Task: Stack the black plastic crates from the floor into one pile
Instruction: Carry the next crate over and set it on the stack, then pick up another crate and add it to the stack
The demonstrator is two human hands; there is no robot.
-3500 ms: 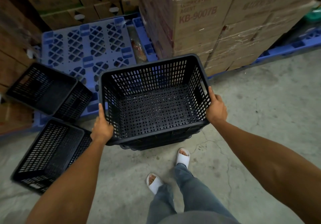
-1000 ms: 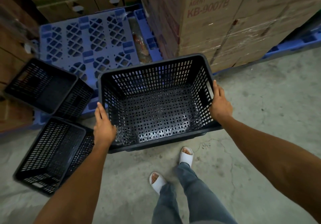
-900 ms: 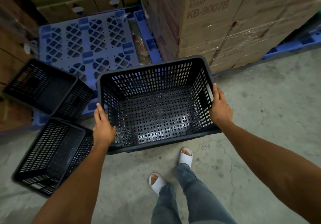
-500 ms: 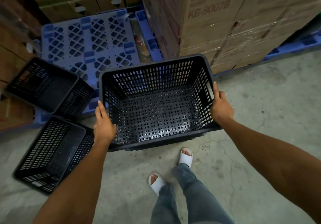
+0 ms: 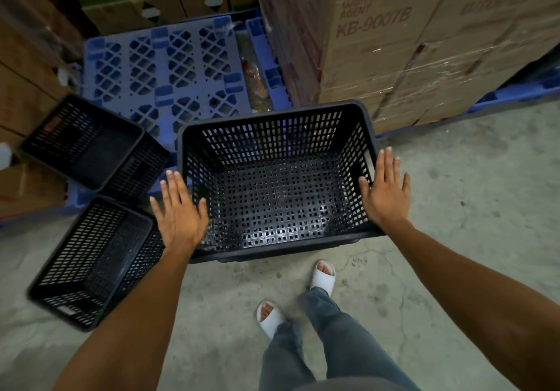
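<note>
A black slotted plastic crate (image 5: 272, 178) stands in front of me, nested on at least one other crate whose rim shows beneath its near edge. My left hand (image 5: 178, 211) hovers flat at its left rim, fingers spread, holding nothing. My right hand (image 5: 386, 190) is spread flat at the right rim, thumb near the wall, not gripping. Two more black crates lie to the left: one (image 5: 91, 257) on the concrete floor, tilted, and one (image 5: 88, 145) leaning on the blue pallet's edge.
A blue plastic pallet (image 5: 169, 66) lies behind the crates. Wrapped cardboard boxes (image 5: 394, 42) on another pallet rise at the back right, more boxes at the left. My feet in white sandals (image 5: 324, 275) stand on the concrete floor just behind the stack.
Both hands have let go of the crate's side rims and opened flat with fingers spread. The crate stays in place on the stack.
</note>
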